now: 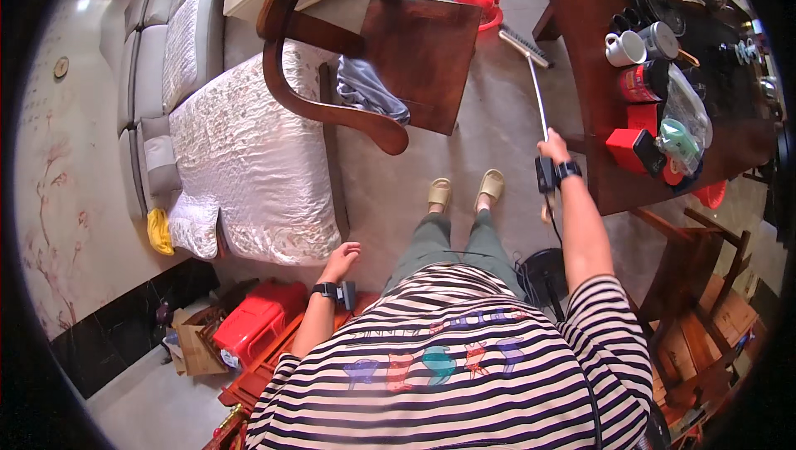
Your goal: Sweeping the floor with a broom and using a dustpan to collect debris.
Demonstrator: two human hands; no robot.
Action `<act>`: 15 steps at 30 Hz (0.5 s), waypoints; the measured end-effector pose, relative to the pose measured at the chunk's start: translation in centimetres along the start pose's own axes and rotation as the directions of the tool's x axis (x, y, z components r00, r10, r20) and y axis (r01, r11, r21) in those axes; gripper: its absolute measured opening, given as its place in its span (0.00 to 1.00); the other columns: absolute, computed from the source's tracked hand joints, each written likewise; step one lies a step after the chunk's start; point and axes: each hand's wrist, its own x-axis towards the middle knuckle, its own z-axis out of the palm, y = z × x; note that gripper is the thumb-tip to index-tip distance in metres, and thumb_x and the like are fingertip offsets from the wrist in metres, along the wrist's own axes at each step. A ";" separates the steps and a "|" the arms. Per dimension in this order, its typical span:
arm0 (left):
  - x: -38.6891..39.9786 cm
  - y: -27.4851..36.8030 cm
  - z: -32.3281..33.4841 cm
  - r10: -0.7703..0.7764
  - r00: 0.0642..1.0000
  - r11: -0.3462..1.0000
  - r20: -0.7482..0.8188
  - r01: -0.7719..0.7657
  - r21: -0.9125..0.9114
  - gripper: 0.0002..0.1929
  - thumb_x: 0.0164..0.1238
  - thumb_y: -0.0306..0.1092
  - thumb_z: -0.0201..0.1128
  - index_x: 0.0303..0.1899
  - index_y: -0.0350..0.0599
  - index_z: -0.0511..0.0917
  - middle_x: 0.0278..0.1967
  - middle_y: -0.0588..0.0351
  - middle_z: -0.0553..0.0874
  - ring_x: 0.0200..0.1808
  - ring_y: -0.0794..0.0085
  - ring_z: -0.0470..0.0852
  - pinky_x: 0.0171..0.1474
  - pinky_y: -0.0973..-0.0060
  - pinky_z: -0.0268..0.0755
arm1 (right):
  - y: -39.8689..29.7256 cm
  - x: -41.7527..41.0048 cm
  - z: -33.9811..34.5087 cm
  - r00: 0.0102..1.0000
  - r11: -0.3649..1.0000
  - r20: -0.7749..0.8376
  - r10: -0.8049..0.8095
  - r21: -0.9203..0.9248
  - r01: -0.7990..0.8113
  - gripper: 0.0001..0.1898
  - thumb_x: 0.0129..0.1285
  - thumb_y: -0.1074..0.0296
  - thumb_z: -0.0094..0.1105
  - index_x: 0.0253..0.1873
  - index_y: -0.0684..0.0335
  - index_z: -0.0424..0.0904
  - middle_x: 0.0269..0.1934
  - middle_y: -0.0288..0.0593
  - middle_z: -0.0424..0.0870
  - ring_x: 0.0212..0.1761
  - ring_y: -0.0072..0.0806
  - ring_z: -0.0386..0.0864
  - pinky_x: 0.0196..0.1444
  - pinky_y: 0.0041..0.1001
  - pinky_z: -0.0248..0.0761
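My right hand (555, 146) grips the pale handle of a floor brush (524, 46), whose bristled head rests on the floor under the wooden table's edge side. Near that head stands a red dustpan (477, 5) with a red upright handle. Low on the left, my left hand (342, 257) holds nothing, its fingers loosely bent beside the corner of the covered sofa. Ahead of me is a wooden armchair (423, 58) with a grey-blue cloth (372, 88) on its seat.
A sofa with a quilted cover (261, 164) runs along the left. On the right a dark wooden table (575, 52) bears a white mug (625, 48), red containers and plastic bags. A black round object (544, 276) with cables lies by my right leg; red plastic stools (258, 319) stand lower left.
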 end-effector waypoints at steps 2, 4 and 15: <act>-0.7 -0.5 -0.1 -0.035 0.999 0.999 -0.011 0.035 0.011 0.15 0.55 0.28 0.52 0.46 0.41 0.71 0.39 0.55 0.77 0.36 0.75 0.77 0.36 0.81 0.70 | -0.9 1.9 0.5 0.990 0.978 0.078 0.120 -0.179 -0.104 0.15 0.52 0.67 0.44 0.44 0.68 0.69 0.38 0.60 0.75 0.44 0.52 0.72 0.44 0.40 0.67; -1.0 -2.5 -0.1 -0.064 0.998 0.998 -0.016 0.064 -0.021 0.15 0.55 0.28 0.52 0.46 0.41 0.71 0.38 0.56 0.78 0.35 0.76 0.77 0.34 0.81 0.70 | -2.3 0.4 1.3 0.966 0.952 0.136 0.218 -0.245 -0.181 0.15 0.57 0.67 0.39 0.47 0.68 0.66 0.42 0.62 0.73 0.47 0.52 0.71 0.47 0.41 0.66; 1.2 -1.6 1.3 -0.050 0.999 0.996 0.017 0.051 -0.067 0.15 0.55 0.28 0.52 0.46 0.41 0.71 0.35 0.59 0.77 0.30 0.79 0.76 0.30 0.83 0.67 | -1.4 -19.1 -3.6 0.906 0.982 0.385 0.177 -0.004 -0.190 0.27 0.50 0.73 0.51 0.58 0.61 0.60 0.21 0.49 0.74 0.17 0.32 0.74 0.19 0.30 0.67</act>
